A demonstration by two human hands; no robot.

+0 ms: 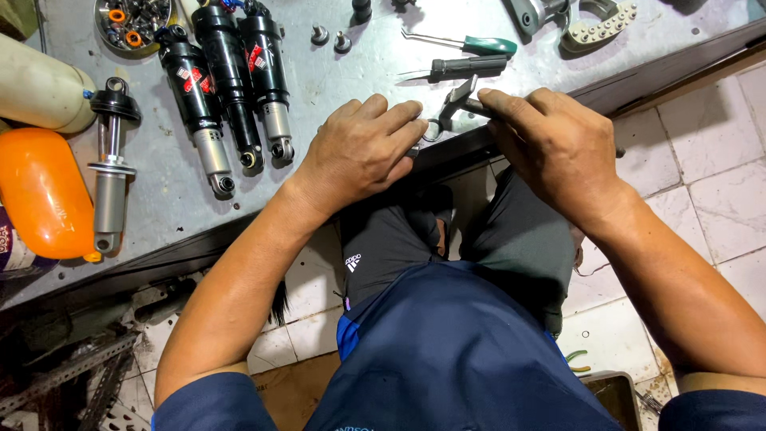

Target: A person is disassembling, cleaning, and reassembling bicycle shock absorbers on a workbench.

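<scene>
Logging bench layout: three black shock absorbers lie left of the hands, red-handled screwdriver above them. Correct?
Not quite. The head view shows the screwdriver has a green handle, not red. The three black shock absorbers do lie left of the left hand and right hand.

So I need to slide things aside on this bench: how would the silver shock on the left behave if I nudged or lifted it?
The silver shock looks all metal, so probably stiff and heavy for its size. Its round body lies flat on the bench, so a sideways nudge may roll it, perhaps toward the orange tank beside it. The bare metal could be slippery.
</scene>
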